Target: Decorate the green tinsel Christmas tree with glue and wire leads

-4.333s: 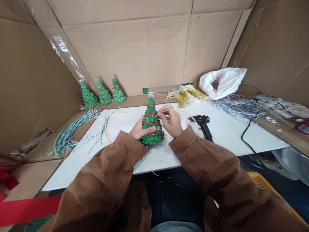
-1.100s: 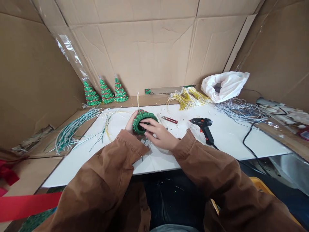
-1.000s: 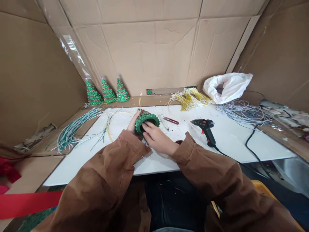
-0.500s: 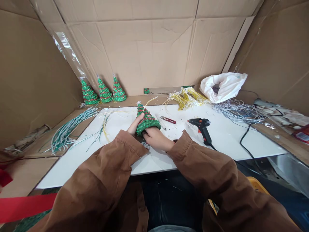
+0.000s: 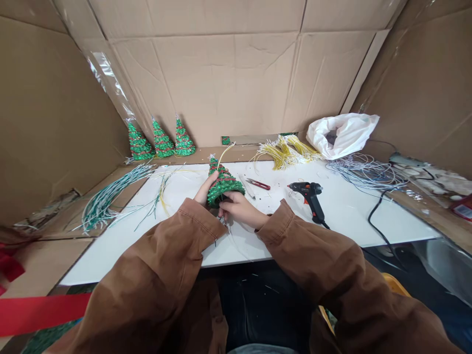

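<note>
A small green glitter Christmas tree (image 5: 222, 181) with red trim is tilted away from me over the white tabletop (image 5: 346, 206). My left hand (image 5: 205, 190) grips its left side. Just under the tree's open base my right hand (image 5: 238, 209) is closed, pinching thin wires (image 5: 230, 233) that hang from it. A yellow wire (image 5: 224, 152) sticks up from the tree's upper part.
Red snips (image 5: 258, 184) and a black glue gun (image 5: 311, 194) with its cord lie right of the hands. Yellow wires (image 5: 283, 149), a white bag (image 5: 342, 133) and grey wires (image 5: 365, 169) sit at the back right. Three finished trees (image 5: 161, 141) and green-white wires (image 5: 106, 196) are on the left. Cardboard walls surround the table.
The tree stood upright with both hands on a yellow wire. It was then tipped base-up, fingers at the hollow. Now it tilts tip-away and my right hand pinches wires below the base.
</note>
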The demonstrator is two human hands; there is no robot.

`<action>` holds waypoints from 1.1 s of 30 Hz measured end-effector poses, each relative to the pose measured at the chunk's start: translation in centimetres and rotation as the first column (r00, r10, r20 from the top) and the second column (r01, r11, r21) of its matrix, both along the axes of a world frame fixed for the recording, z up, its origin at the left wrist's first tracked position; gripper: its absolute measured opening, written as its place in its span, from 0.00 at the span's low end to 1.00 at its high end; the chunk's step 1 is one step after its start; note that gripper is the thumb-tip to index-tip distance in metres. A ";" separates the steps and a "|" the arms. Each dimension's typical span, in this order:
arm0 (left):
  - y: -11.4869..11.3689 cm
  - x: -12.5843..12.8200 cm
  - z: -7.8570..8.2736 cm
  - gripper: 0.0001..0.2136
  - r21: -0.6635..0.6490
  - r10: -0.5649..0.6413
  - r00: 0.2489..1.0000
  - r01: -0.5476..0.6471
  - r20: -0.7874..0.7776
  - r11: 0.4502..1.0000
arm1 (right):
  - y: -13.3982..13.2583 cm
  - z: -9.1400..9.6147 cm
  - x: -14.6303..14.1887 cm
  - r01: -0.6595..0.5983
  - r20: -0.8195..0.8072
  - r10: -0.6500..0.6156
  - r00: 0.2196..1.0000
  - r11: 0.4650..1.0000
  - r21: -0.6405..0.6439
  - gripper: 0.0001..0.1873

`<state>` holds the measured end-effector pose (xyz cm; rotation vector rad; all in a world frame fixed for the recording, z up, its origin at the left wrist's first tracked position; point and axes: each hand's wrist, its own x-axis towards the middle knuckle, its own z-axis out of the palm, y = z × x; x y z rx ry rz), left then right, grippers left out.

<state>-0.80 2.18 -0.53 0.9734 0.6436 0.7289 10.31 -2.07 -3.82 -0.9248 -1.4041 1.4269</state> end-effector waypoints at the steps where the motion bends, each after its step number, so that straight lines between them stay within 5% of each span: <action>1: 0.2 -0.1 -0.1 0.22 0.006 0.016 0.999 -0.016 0.027 1.000 | -0.1 0.1 0.0 0.006 -0.015 -0.006 1.000 1.000 0.003 0.12; 6: 0.9 -0.6 -0.3 0.20 -0.001 0.056 0.995 -0.056 0.082 0.998 | -0.5 0.6 0.3 -0.001 -0.134 -0.003 0.991 1.000 -0.025 0.19; 11: 0.5 -0.3 0.1 0.19 0.065 0.110 0.991 -0.115 0.073 0.991 | -0.5 0.7 0.5 -0.027 -0.329 0.002 0.944 0.997 -0.072 0.10; 16: 0.7 0.2 0.1 0.14 0.082 0.181 0.973 -0.194 0.144 0.978 | -0.9 1.1 0.7 -0.077 -0.486 -0.020 0.873 0.981 -0.179 0.13; 28: 0.9 -0.3 -0.6 0.19 0.034 0.116 0.990 -0.119 0.074 0.992 | -1.3 1.2 0.9 -0.166 -0.506 0.011 0.863 0.950 -0.263 0.16; 33: 0.6 -0.3 -0.4 0.20 0.062 0.074 0.995 -0.078 0.062 0.995 | -1.1 0.8 0.4 -0.052 -0.388 -0.025 0.921 0.981 -0.186 0.09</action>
